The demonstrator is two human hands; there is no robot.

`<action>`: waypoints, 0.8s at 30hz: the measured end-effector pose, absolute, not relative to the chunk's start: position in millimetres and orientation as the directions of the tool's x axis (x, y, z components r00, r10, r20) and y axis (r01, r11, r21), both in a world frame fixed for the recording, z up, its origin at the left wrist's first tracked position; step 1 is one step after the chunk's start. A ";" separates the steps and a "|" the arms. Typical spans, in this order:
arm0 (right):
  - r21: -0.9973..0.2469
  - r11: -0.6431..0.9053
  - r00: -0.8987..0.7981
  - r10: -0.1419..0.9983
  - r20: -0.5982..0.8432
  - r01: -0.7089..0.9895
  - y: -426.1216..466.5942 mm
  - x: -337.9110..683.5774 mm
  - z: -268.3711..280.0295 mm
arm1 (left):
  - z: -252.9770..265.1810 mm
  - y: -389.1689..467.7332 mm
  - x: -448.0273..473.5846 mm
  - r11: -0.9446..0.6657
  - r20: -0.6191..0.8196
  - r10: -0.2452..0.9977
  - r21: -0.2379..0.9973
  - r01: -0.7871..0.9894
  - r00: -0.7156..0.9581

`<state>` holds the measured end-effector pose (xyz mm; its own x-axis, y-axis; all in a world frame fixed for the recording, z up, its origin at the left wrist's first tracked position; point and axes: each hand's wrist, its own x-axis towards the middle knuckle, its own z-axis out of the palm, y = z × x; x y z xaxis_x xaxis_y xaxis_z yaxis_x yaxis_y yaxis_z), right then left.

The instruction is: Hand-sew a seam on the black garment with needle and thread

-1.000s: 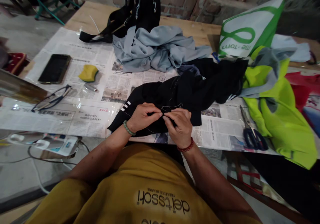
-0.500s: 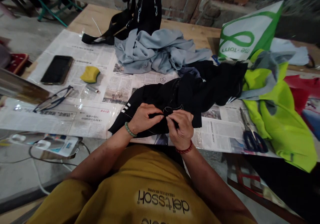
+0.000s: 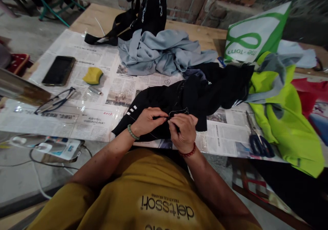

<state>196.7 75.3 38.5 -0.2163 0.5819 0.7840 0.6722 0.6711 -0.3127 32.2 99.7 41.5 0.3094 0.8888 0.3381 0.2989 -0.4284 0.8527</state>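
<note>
Far left we picked up a bottle (image 3: 23,86), cut off by the frame edge, then the glasses (image 3: 63,102) just beside it, the phone (image 3: 58,70) above them, and the yellow sponge (image 3: 92,75) further in, every one of them out of play. On to the middle, and here was our action: the left hand (image 3: 150,120) sat just left of centre, thumb and forefinger closed, as it looked to us, on a tiny pinch of the black garment (image 3: 200,95). That garment lay right across the centre of the frame, striped end to the lower left, bulk stretching up to the right, with a pale thread (image 3: 179,112) looped loosely by the fingertips. Then the right hand (image 3: 184,127), just right of centre, its thumb and fingertips drawn together and all but meeting the left's; what they held was too small for us to tell. We judged this the fiddly stage, both hands on one spot of cloth and thread, and the next move called for a steady left pinch, precise right fingertips and that slack loop clear of snags. Lower right, the scissors (image 3: 255,136) lay untouched beside the fluorescent vest (image 3: 289,134).
</note>
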 end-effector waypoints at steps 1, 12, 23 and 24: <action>-0.310 0.671 -0.222 0.584 0.781 0.673 75.8 196.9 38.0 | 41.9 99.6 32.0 -0.422 0.330 0.890 0.858 0.293 0.314; -0.408 0.666 -0.153 0.617 0.772 0.624 80.5 192.0 43.0 | 39.8 101.1 34.3 -0.386 0.337 0.920 0.862 0.327 0.199; -0.804 0.438 0.088 0.856 0.510 0.401 91.1 185.9 53.2 | 44.5 99.0 32.7 -0.452 0.384 0.888 0.833 0.319 0.253; -0.819 0.436 0.106 0.857 0.505 0.374 91.6 185.4 56.3 | 45.0 99.2 32.3 -0.447 0.382 0.890 0.838 0.311 0.251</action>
